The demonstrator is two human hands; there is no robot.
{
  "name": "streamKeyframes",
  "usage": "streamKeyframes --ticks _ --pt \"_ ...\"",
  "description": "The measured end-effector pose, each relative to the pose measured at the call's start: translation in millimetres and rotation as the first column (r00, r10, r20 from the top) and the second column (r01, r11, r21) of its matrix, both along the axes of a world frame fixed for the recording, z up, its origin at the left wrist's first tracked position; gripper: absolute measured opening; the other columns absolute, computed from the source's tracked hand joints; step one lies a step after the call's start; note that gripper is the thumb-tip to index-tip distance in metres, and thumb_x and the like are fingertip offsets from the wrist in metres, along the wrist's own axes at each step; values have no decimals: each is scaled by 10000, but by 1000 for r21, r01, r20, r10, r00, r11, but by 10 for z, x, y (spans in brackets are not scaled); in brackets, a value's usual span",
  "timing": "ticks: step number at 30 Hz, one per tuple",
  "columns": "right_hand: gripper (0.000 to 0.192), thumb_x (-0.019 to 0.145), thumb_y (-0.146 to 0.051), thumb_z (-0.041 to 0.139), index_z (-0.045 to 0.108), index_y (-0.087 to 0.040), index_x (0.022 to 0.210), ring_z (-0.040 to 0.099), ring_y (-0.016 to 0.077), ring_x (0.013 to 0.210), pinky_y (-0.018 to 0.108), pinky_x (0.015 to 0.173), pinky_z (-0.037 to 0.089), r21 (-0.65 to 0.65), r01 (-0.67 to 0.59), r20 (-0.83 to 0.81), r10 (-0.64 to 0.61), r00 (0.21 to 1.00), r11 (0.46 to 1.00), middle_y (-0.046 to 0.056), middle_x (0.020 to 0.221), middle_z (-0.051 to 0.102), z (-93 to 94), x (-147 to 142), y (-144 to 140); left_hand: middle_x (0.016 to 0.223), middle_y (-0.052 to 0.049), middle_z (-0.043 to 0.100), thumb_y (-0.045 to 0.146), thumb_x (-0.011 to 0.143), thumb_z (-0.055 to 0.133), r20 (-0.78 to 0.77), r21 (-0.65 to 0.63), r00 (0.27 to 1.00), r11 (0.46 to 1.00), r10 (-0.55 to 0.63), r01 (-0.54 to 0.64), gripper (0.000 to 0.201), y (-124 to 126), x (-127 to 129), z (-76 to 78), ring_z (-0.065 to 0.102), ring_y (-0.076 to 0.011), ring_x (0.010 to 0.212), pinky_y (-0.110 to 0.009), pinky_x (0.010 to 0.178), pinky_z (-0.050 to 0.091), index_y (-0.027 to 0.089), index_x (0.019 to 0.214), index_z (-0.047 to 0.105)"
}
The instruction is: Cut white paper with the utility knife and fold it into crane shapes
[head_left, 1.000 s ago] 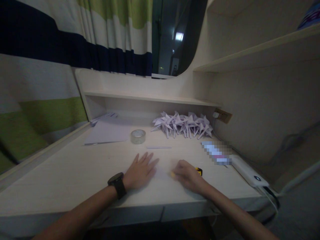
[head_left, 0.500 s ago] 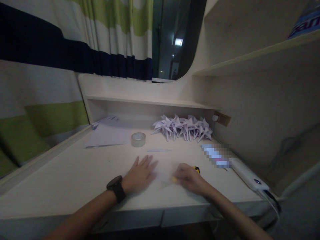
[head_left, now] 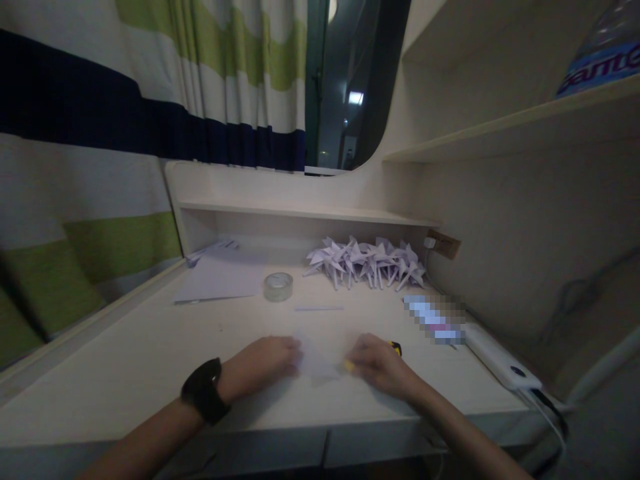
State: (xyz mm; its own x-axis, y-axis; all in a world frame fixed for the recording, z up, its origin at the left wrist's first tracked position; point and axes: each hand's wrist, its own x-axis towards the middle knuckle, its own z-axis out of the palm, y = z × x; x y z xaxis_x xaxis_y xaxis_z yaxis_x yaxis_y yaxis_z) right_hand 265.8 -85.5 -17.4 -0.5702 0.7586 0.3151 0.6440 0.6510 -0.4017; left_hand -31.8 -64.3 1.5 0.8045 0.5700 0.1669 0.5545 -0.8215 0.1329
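Note:
A small pale sheet of paper (head_left: 320, 363) lies on the light wooden desk (head_left: 140, 363) between my hands, one part lifted off the surface. My left hand (head_left: 265, 363), with a black watch on the wrist, grips its left edge with curled fingers. My right hand (head_left: 377, 365) pinches the right edge; something small and yellow shows at its fingertips. A yellow-and-black object (head_left: 396, 347) peeks out just behind my right hand.
A heap of folded paper cranes (head_left: 367, 261) sits at the back of the desk. A roll of clear tape (head_left: 278, 286), a paper strip (head_left: 319, 308), flat sheets (head_left: 223, 275), a white power bank (head_left: 503, 365) with cable and a wall socket (head_left: 443, 244) surround the hands.
My left hand, flat on the paper before, has curled and pulled back onto the paper's left edge, lifting it. The right hand stayed in place. The camera tilted up slightly.

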Motion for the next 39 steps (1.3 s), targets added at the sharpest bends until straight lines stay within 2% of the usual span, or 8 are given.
streamKeyframes --ticks 12,21,26,29,31,33,35,39 --pt "206 893 -330 551 725 -222 918 564 185 843 295 748 426 -5 -6 2 6 1000 1000 55 876 623 -32 11 28 768 -107 663 42 817 413 -175 193 973 975 148 -113 254 -168 16 -65 622 -224 703 -335 644 452 142 803 646" --pt "186 880 -326 568 724 -228 908 573 186 836 294 734 436 -27 31 -18 -32 999 999 52 880 625 15 -14 -6 742 -50 607 213 886 500 15 211 986 963 168 -168 296 31 -110 371 553 -164 709 -272 618 369 170 628 638" --pt "174 880 -300 566 717 -218 906 576 192 858 305 761 440 9 55 -27 -54 998 998 59 896 628 -40 8 32 733 -34 642 307 869 543 286 12 922 961 262 -277 236 125 -289 473 580 -158 688 -271 635 398 178 726 680" --pt "173 882 -302 563 715 -222 911 580 197 867 311 766 442 16 63 -21 -63 998 998 61 908 633 -75 29 54 741 -50 657 383 822 589 566 -332 673 879 476 -343 258 114 -291 484 599 -171 673 -286 620 461 144 771 671" --pt "169 879 -307 569 713 -226 915 581 200 874 311 768 442 13 60 -21 -60 998 998 62 916 634 -84 39 61 787 -65 667 415 779 627 643 -570 501 799 580 -193 292 89 -239 421 616 -179 694 -293 610 497 126 815 661" --pt "165 876 -309 575 711 -230 926 581 201 880 310 772 442 12 57 -28 -56 998 998 60 921 632 -90 47 66 861 -81 686 425 730 682 637 -689 431 722 640 -54 345 65 -180 289 629 -178 728 -294 631 510 126 902 657" --pt "165 875 -308 577 708 -233 943 579 198 881 307 775 441 11 54 -36 -53 998 999 58 923 630 -97 51 71 787 -83 690 458 710 699 571 -741 465 669 676 -62 367 51 -159 124 622 -165 667 -280 608 498 114 833 660" --pt "170 878 -307 574 711 -231 946 575 194 878 300 775 436 7 52 -34 -52 998 999 59 926 627 -106 52 74 535 -68 624 611 815 489 299 -780 721 595 625 -193 566 40 -302 -77 559 -145 474 -266 508 427 120 563 616"
